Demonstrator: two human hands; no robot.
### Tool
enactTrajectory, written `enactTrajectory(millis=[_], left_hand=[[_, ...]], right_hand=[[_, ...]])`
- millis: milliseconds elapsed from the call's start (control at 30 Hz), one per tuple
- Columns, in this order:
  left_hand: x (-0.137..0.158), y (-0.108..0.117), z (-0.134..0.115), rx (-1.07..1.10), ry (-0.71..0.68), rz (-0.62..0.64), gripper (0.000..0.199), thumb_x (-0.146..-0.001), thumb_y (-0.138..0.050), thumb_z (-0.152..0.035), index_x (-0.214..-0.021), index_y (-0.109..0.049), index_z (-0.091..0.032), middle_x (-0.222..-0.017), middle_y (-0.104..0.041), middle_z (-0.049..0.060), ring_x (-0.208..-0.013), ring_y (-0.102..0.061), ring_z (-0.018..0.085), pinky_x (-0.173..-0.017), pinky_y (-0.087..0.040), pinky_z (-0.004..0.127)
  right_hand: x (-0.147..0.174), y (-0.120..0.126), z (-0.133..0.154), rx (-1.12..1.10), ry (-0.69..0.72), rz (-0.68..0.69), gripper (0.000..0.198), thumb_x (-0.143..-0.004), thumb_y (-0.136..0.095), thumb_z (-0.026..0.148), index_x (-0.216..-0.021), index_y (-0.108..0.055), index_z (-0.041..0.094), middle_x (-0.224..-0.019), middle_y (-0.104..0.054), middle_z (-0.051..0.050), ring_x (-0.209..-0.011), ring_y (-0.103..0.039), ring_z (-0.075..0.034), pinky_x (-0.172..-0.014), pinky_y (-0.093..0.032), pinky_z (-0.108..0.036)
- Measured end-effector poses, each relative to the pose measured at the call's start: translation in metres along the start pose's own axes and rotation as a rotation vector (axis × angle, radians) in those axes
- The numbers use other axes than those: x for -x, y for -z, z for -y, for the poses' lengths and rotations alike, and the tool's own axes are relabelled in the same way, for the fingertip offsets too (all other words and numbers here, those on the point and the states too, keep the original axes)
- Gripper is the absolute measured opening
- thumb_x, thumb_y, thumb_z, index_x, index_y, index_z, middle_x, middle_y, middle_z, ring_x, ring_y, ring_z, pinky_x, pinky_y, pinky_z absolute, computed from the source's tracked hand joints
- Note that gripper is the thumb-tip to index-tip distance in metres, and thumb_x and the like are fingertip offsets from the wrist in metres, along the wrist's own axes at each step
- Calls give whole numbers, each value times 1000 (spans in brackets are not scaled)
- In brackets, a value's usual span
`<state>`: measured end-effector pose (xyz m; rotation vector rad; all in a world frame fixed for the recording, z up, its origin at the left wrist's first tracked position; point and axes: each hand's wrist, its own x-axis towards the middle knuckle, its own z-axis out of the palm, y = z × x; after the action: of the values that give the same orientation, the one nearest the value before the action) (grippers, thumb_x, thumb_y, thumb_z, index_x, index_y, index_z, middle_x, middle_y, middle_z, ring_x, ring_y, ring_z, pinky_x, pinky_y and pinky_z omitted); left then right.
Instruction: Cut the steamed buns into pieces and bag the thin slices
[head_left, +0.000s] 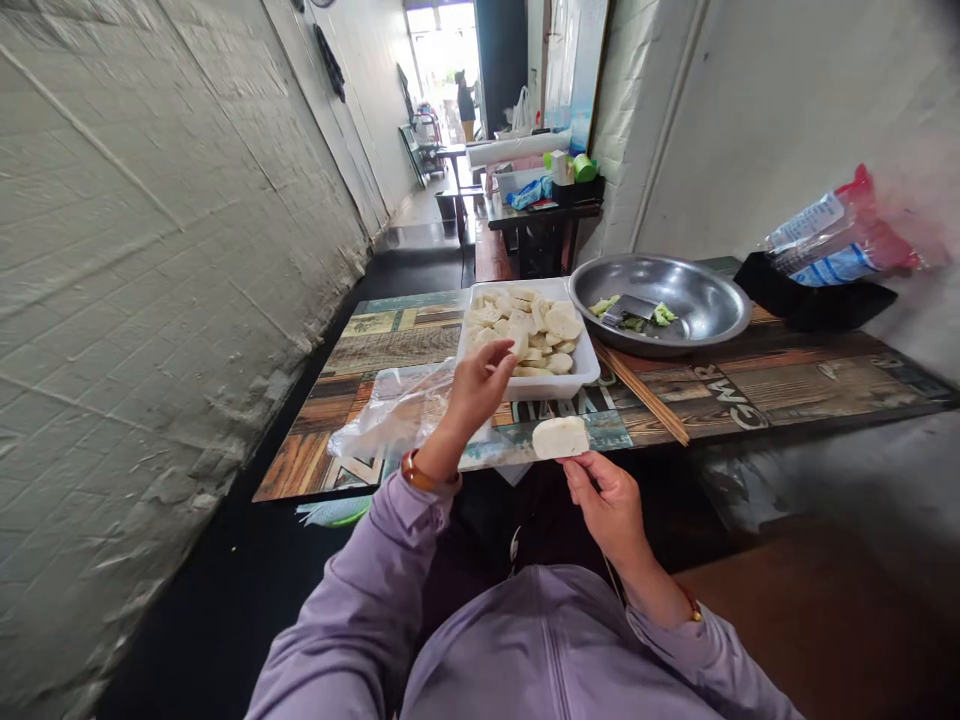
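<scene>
My right hand (611, 500) is closed on a thin skewer (613, 578), whose lower end shows below the palm. A pale, whitish slice of food (561, 437) sits at its upper end, above my fingertips. My left hand (480, 385) reaches over the near left side of a white plastic tray (589, 382), its fingers apart and close to the slices. Many pale, rounded slices (536, 325) are heaped in the tray; their exact kind is not clear. Just left of the tray lies a crumpled clear plastic bag (397, 405), partly behind my left wrist.
To the tray's right stands a steel bowl (709, 300) with green pieces and a metal blade-like tool (628, 310). Bare wooden skewers (649, 398) lie before it. A black holder (817, 300) with packaged goods is at the right wall. Further back is another table (517, 215).
</scene>
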<state>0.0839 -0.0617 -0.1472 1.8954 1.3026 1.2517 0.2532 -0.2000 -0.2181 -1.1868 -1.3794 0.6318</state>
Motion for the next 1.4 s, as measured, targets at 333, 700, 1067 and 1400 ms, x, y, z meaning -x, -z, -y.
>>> enactTrajectory(millis=[333, 700, 1067, 1400], left_hand=[[-68, -1, 2, -744, -391, 421, 55, -80, -45, 1, -125, -67, -22, -153, -49, 9, -143, -39, 33, -117, -31, 54], [-54, 16, -8, -90, -8, 31, 22, -73, -74, -25, -85, -58, -16, -74, -63, 3, -75, -63, 19, -73, -50, 33], [41, 5, -19, 944, 499, 118, 49, -60, -90, -40, -93, -70, -11, -87, -75, 9, -71, -72, 18, -63, -57, 26], [57, 11, -10, 960, 513, 72, 46, -63, -89, -41, -95, -74, -11, -87, -76, 10, -71, -72, 20, -61, -57, 27]], right_hand=[[-2, 11, 0, 25, 16, -24, 25, -93, -57, 35, -79, -70, 19, -51, -57, 4, -45, -50, -11, -48, -42, -22], [-3, 11, 4, -11, -5, -45, 24, -92, -57, 35, -81, -71, 19, -51, -58, 4, -44, -52, -11, -49, -44, -22], [1, -1, 15, 1, -4, 94, 23, -91, -57, 33, -80, -71, 19, -54, -59, 3, -48, -54, -12, -49, -44, -23], [2, -10, 16, 29, -13, 149, 24, -90, -58, 34, -78, -71, 19, -55, -59, 2, -51, -55, -12, -49, -43, -22]])
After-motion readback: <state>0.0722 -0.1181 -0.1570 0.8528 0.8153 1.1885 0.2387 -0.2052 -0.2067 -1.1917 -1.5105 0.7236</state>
